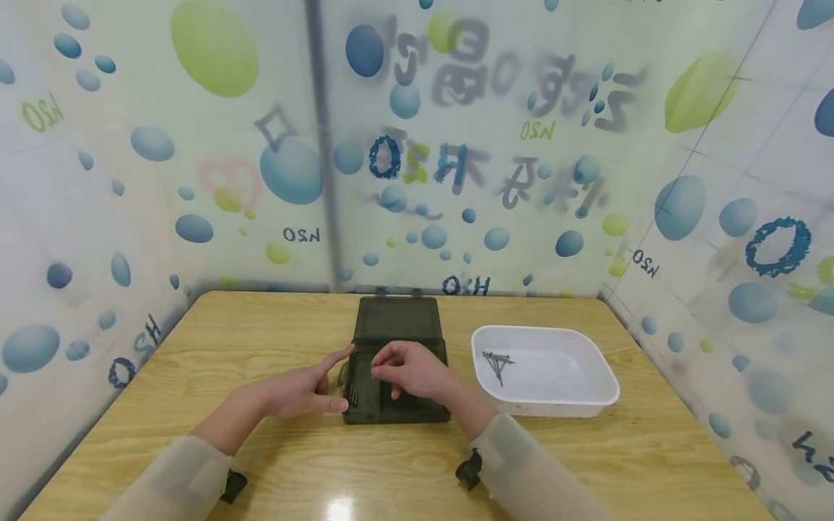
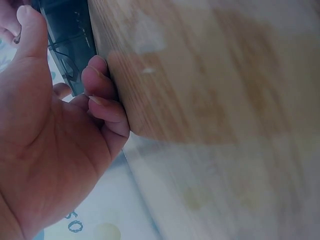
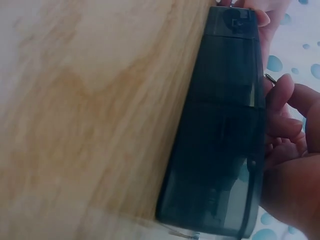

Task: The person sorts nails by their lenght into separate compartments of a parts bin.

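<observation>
A dark plastic case lies with its lid raised at the back. My right hand is over the case, pinching a small threaded screw between thumb and fingertips. My left hand is at the case's left side, its index fingertip at the far part of the rim and its thumb at the near corner. In the left wrist view its other fingers bend loosely beside the case. Several screws lie in the left compartment, close to the left thumb. My right hand hides part of the case's interior.
A white plastic tray stands right of the case, with several screws at its left end. Both rest on a wood-grain table. Printed curtains rise behind the table and along both sides.
</observation>
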`<state>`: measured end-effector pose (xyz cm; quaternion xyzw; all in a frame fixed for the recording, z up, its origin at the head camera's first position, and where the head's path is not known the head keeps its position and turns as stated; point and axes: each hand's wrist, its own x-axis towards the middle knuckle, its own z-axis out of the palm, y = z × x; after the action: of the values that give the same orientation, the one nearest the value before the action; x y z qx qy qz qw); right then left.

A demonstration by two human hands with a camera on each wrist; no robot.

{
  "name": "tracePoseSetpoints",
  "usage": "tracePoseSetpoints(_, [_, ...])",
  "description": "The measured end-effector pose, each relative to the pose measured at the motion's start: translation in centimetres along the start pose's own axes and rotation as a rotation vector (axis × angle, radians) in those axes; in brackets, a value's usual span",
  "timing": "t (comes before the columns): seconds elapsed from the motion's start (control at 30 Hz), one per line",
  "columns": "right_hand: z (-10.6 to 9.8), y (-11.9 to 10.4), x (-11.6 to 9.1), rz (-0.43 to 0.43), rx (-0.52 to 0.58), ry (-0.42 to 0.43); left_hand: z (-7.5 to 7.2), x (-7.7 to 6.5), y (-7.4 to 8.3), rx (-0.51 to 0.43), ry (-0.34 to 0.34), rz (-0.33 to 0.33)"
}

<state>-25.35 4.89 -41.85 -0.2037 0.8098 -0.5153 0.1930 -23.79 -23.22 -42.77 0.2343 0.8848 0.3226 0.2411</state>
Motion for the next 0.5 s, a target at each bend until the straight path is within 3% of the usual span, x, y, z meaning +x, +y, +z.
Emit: tracePoseSetpoints(0.5, [0.82,0.60,0.30,0.017,-0.035,0.024,0.02,0.01,0.07,-0.003,0.003,-0.007])
